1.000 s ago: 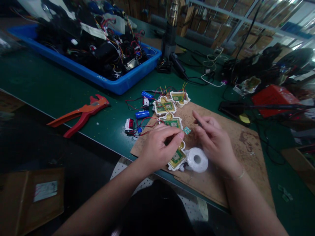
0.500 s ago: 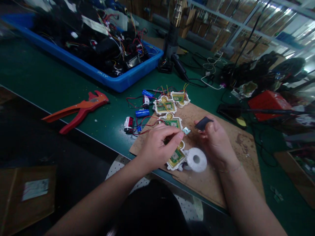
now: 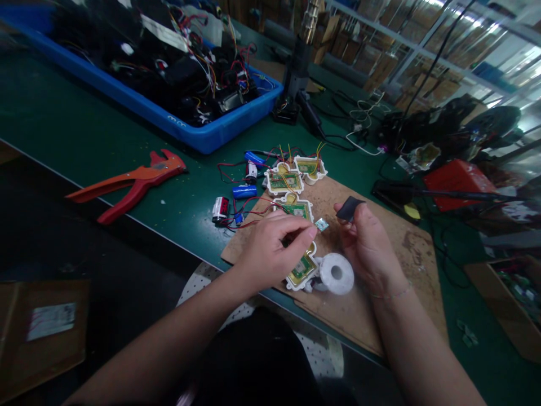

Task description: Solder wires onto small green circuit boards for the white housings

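Observation:
My left hand (image 3: pixel 276 242) is closed in a pinch, with a small pale green circuit board (image 3: pixel 322 225) at its fingertips. In my right hand (image 3: pixel 372 248), thumb and fingers grip a flat black rectangular piece (image 3: pixel 349 208), apart from the board. Beneath and beyond the left hand are white housings with green boards inside: one partly hidden by the hand (image 3: pixel 302 270), another (image 3: pixel 298 207) just past it, and a third (image 3: pixel 284 180) farther off. A white roll (image 3: pixel 337 273) lies between my hands on the brown board (image 3: pixel 406 270).
Wired blue cells (image 3: pixel 244 192) and a red-and-white cell (image 3: pixel 220 210) lie left of the housings. Orange-handled cutters (image 3: pixel 135 180) rest near the table edge. A blue bin (image 3: pixel 207 141) of wired parts stands behind; a hot-air gun (image 3: pixel 310 113) is beside it.
The black piece has tilted slightly in my right hand. My left hand keeps its pinch almost in place, and the whole view has shifted a little.

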`<state>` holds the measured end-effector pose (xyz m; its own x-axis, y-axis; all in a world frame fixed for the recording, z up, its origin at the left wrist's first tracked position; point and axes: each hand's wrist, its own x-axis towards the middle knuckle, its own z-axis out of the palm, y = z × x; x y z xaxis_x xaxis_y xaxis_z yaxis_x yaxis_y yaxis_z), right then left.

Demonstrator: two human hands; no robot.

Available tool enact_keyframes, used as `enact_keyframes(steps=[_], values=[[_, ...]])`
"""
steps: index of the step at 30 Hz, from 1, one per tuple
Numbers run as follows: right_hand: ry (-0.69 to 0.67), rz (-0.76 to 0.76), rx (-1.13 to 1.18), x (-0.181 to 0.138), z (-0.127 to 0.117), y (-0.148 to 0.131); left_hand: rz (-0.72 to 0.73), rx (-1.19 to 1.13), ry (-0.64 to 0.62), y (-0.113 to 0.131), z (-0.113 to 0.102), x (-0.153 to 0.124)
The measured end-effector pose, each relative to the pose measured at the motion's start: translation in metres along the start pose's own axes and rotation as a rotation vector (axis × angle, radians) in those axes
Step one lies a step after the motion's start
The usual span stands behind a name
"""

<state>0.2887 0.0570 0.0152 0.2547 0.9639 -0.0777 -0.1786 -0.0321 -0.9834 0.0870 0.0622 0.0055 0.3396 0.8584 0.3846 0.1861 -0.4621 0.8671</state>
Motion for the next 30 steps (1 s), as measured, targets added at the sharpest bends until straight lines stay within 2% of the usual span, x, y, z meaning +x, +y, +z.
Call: enact_keyframes(steps=[7,16,23,30], values=[[0.006,0.037,-0.043,-0.006,0.009,0.0,0.039,-0.009,-0.01,0.0,0.001,0.001],[0.03,0.05,0.086,-0.003,0.01,0.005,0.053,-0.017,-0.011,0.001,-0.001,0.001],[-0.012,0.195,0.058,-0.005,0.013,0.011,0.055,0.026,-0.033,0.003,0.001,0.003],[-0.029,0.216,0.073,-0.007,0.017,0.012,0.051,0.023,-0.054,0.004,0.0,0.005]])
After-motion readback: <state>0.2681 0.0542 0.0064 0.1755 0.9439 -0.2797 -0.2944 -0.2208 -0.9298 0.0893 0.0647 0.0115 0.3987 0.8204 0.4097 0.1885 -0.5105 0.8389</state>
